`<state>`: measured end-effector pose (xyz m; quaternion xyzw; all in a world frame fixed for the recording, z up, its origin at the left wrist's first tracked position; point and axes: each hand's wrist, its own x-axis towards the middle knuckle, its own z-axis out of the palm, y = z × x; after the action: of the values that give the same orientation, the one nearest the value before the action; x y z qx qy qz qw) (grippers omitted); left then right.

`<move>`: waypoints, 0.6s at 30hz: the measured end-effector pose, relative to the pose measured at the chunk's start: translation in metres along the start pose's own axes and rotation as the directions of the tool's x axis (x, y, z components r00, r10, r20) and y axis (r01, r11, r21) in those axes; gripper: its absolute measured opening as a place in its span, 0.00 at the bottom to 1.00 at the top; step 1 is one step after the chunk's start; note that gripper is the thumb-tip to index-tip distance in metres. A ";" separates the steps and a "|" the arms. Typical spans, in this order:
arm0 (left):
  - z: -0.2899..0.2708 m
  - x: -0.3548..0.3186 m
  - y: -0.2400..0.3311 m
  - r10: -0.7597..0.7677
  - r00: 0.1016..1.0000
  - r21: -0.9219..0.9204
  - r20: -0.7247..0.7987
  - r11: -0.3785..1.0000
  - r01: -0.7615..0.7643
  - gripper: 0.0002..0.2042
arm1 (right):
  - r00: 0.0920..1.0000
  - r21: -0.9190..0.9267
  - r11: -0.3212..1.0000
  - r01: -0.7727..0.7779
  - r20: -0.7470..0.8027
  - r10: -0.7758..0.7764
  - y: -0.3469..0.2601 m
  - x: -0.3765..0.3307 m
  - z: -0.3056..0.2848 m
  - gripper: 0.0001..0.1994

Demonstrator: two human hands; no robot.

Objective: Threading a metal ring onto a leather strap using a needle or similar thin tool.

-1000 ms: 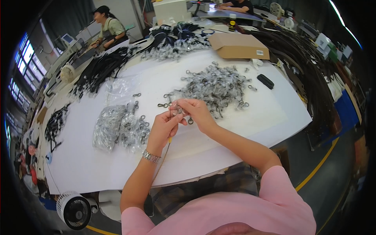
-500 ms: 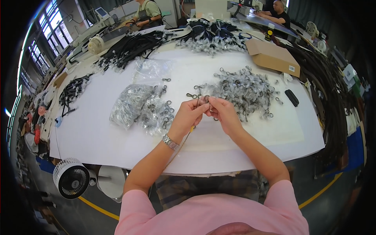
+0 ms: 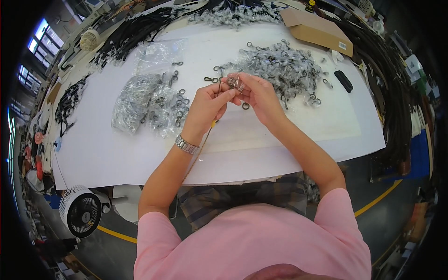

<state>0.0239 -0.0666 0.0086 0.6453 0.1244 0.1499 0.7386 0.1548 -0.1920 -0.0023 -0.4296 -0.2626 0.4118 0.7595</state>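
Note:
My left hand (image 3: 205,108) and my right hand (image 3: 262,97) meet over the table, fingers pinched. Between the fingertips is a small metal hook clasp in clear plastic (image 3: 236,84); the fingers partly hide it. A thin dark rod runs through my left hand, and below it show a yellow piece (image 3: 213,123) and a thin cord (image 3: 197,158) trailing to the table edge. Just left of my fingertips lies a bare metal clasp (image 3: 211,79). A dark ring (image 3: 245,106) lies beneath my right hand. Beyond it spreads a pile of plastic-wrapped clasps (image 3: 284,70).
Left of my hands lie a clear plastic bag (image 3: 135,100) and several loose clasps (image 3: 179,100). Bundles of black straps (image 3: 135,35) line the far side. A cardboard box (image 3: 317,32) and a black case (image 3: 343,81) stand at right. A fan (image 3: 84,214) is below the table's left edge.
The view has tipped downward, so the table sits higher in it. My hands remain together, and more of the plastic-wrapped clasp shows between the fingertips.

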 end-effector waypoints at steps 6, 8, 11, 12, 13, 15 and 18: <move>0.000 -0.001 0.000 0.049 0.998 0.018 -0.043 0.999 -0.048 0.08 | 0.999 -0.077 0.997 -0.027 -0.025 0.025 0.010 0.001 -0.005 0.15; -0.001 -0.001 -0.001 0.071 0.993 0.063 -0.090 0.996 -0.066 0.08 | 0.998 -0.070 0.997 -0.031 -0.061 0.027 0.010 0.003 -0.006 0.15; -0.001 0.000 0.000 0.127 0.983 0.174 -0.133 0.979 -0.103 0.08 | 1.000 0.003 1.000 -0.024 -0.008 0.024 0.004 0.003 -0.004 0.16; 0.000 -0.001 0.003 0.127 0.983 0.173 -0.130 0.979 -0.103 0.08 | 0.999 0.013 0.999 -0.029 -0.015 0.029 0.004 0.002 -0.004 0.16; 0.002 -0.003 0.007 0.124 0.984 0.194 -0.126 0.976 -0.099 0.08 | 0.999 0.023 0.999 -0.034 -0.022 0.035 0.004 0.003 -0.005 0.16; 0.003 -0.005 0.010 0.121 0.985 0.213 -0.122 0.973 -0.093 0.09 | 0.998 0.021 0.999 -0.043 -0.043 0.043 0.005 0.004 -0.005 0.16; 0.002 -0.006 0.013 0.099 0.989 0.295 -0.113 0.954 -0.061 0.09 | 0.997 0.015 0.999 -0.051 -0.051 0.051 0.005 0.004 -0.005 0.16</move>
<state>0.0182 -0.0697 0.0218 0.7405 0.1655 0.2006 0.6197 0.1585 -0.1897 -0.0086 -0.4415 -0.2291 0.4217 0.7582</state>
